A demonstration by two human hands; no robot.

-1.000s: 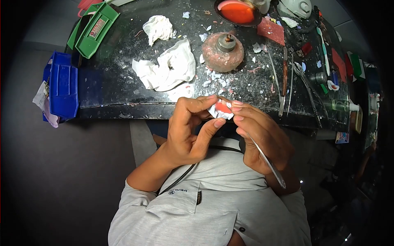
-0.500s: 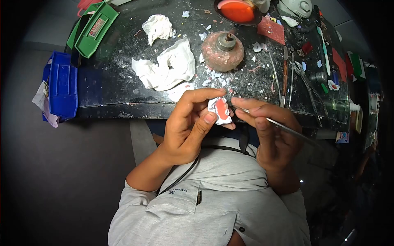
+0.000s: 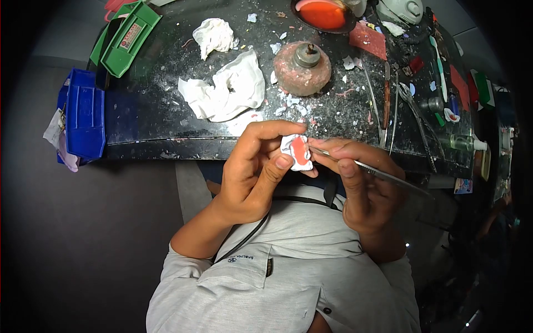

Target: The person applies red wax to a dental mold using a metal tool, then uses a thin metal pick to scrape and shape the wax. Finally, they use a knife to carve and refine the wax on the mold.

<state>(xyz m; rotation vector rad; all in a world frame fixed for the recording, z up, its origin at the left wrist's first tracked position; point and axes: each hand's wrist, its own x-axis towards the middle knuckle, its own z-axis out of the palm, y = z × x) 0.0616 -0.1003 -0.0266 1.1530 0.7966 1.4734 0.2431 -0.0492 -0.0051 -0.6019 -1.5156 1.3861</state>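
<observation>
My left hand (image 3: 254, 175) grips a small white dental plaster cast (image 3: 287, 145) between thumb and fingers, above the table's front edge. A patch of pink wax (image 3: 300, 151) covers the middle of the cast. In my right hand (image 3: 365, 177) is a slim metal wax carving tool (image 3: 383, 174), held like a pen. Its tip is right at the cast's right edge, beside the pink wax. The tool's far end points down and to the right.
A round spirit lamp (image 3: 302, 69) stands beyond my hands, near crumpled white tissues (image 3: 239, 89). Behind it is a pan of red wax (image 3: 322, 15). Metal instruments (image 3: 386, 102) lie at right among scraps. A blue bin (image 3: 87, 119) and green bin (image 3: 130, 41) are at left.
My right hand has shifted slightly left, bringing the tool's tip up to the cast's edge. My left hand and the cast have stayed nearly in place.
</observation>
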